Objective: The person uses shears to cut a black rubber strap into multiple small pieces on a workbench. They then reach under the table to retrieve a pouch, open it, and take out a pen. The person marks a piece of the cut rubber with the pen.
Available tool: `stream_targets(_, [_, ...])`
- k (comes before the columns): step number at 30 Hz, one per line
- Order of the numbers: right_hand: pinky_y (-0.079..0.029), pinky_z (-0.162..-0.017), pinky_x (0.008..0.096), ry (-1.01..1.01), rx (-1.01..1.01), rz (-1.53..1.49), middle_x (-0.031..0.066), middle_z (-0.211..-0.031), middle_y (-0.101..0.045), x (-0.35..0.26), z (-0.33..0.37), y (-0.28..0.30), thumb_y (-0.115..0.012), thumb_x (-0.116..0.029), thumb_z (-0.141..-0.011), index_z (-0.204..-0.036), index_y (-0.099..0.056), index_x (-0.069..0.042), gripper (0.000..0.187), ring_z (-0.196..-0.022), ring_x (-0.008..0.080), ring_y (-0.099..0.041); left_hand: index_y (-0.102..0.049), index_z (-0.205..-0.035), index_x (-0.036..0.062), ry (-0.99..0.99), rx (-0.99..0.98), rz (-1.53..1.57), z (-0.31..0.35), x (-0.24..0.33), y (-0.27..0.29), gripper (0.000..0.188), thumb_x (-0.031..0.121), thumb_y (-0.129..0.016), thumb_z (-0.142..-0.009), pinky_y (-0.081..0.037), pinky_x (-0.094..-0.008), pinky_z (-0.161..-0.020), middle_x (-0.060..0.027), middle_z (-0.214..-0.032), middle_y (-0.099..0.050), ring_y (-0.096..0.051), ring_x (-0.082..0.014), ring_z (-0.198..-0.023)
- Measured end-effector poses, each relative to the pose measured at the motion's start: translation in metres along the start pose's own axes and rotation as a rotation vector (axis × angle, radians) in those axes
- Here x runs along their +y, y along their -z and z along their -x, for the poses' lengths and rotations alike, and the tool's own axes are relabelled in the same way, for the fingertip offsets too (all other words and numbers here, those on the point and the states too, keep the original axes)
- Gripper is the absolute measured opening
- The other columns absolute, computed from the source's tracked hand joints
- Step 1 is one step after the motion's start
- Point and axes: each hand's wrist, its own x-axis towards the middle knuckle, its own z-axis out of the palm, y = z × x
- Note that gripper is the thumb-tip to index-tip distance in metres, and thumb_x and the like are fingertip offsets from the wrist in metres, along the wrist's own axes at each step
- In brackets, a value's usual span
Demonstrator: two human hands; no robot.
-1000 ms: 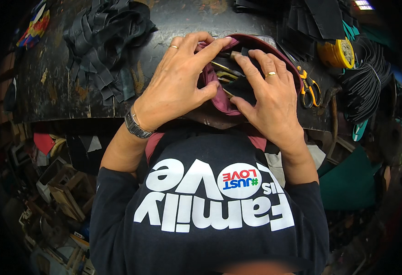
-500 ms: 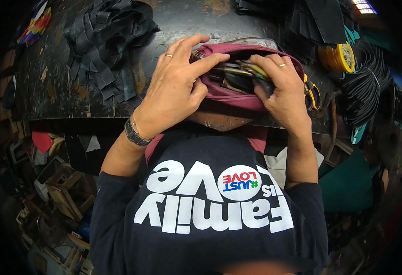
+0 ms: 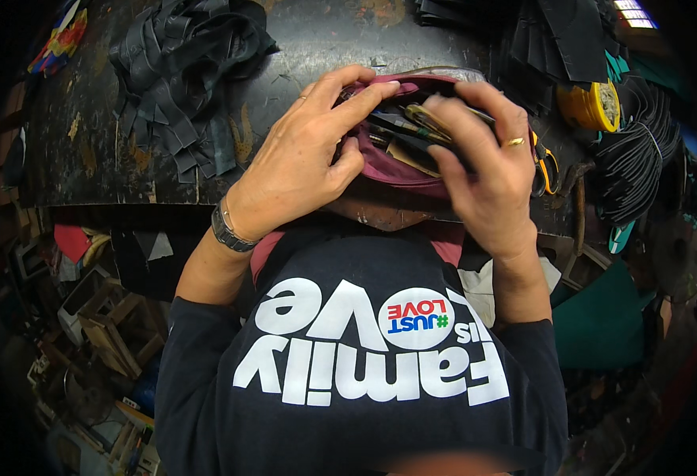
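A maroon zippered pouch [image 3: 400,176] lies open near the table's front edge. Slim tools or pens [image 3: 424,120] fill it, some with yellowish and dark parts; their exact kinds cannot be made out. My left hand [image 3: 305,143] grips the pouch's left end, its index finger along the far rim and the thumb at the near side. Over the right part of the opening, my right hand [image 3: 487,159] has its thumb and fingers apart, the fingertips smeared by motion beside the tools. I see nothing clearly held in it.
Black strips [image 3: 186,87] are heaped at the left of the dark table [image 3: 317,40]. To the right are orange-handled scissors [image 3: 548,165], a yellow spool [image 3: 594,107], coiled black cord [image 3: 638,155] and stacked black sheets [image 3: 555,47]. Wooden frames [image 3: 118,325] stand below left.
My right hand has loosened from the tools and its fingers have spread, shifting slightly toward me. The tools lie lower in the pouch. My left hand has moved slightly right, with the pouch still held.
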Motion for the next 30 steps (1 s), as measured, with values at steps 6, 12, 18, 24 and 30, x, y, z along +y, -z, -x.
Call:
stream_targets(6, [-0.042, -0.091, 0.0429, 0.150, -0.176, 0.119, 0.0083, -0.104, -0.059, -0.008, -0.013, -0.033, -0.072, -0.009, -0.064, -0.082, -0.070, -0.009, 0.018, -0.102, 0.0299, -0.054, -0.054, -0.131, 0.0052, -0.003, -0.013, 0.035, 0.001, -0.002, 0.001, 0.059, -0.009, -0.053, -0.074, -0.044, -0.0329, -0.097, -0.0152, -0.132, -0.049, -0.053, -0.0299, -0.118])
stream_targets(12, [-0.036, -0.095, 0.0472, 0.116, -0.273, 0.229, 0.0068, -0.099, -0.058, -0.011, -0.010, -0.041, -0.073, -0.014, -0.066, -0.083, -0.072, -0.009, 0.019, -0.099, 0.0272, -0.051, -0.051, -0.132, 0.0030, -0.084, 0.011, 0.247, 0.004, -0.016, 0.005, 0.060, -0.001, -0.058, -0.073, -0.041, -0.0364, -0.101, -0.0155, -0.129, -0.052, -0.053, -0.0303, -0.118])
stream_targets(18, [-0.035, -0.093, 0.0454, 0.110, -0.270, 0.222, 0.0060, -0.091, -0.055, -0.009, -0.010, -0.041, -0.073, -0.014, -0.064, -0.078, -0.071, -0.009, 0.015, -0.096, 0.0259, -0.050, -0.050, -0.135, 0.0032, 0.006, 0.016, 0.360, 0.006, -0.035, 0.006, 0.058, -0.004, -0.057, -0.077, -0.041, -0.0321, -0.103, -0.0122, -0.132, -0.054, -0.052, -0.0229, -0.121])
stream_targets(24, [-0.041, -0.086, 0.0399, 0.037, -0.092, 0.108, 0.0091, -0.088, -0.055, -0.002, -0.008, -0.031, -0.068, -0.007, -0.062, -0.070, -0.061, -0.003, 0.011, -0.090, 0.0285, -0.053, -0.064, -0.116, 0.0012, 0.039, 0.158, 0.241, 0.003, -0.044, -0.011, 0.033, 0.003, -0.066, -0.083, -0.048, -0.0275, -0.086, -0.0103, -0.110, -0.064, -0.062, -0.0179, -0.097])
stream_targets(30, [-0.044, -0.074, 0.0385, -0.071, -0.011, -0.042, 0.0122, -0.084, -0.055, 0.000, -0.004, -0.020, -0.064, -0.005, -0.062, -0.072, -0.059, 0.001, 0.012, -0.081, 0.0300, -0.054, -0.067, -0.107, 0.0000, 0.004, 0.262, 0.227, 0.001, -0.048, -0.020, 0.025, 0.003, -0.068, -0.082, -0.049, -0.0254, -0.079, -0.0080, -0.098, -0.066, -0.062, -0.0147, -0.086])
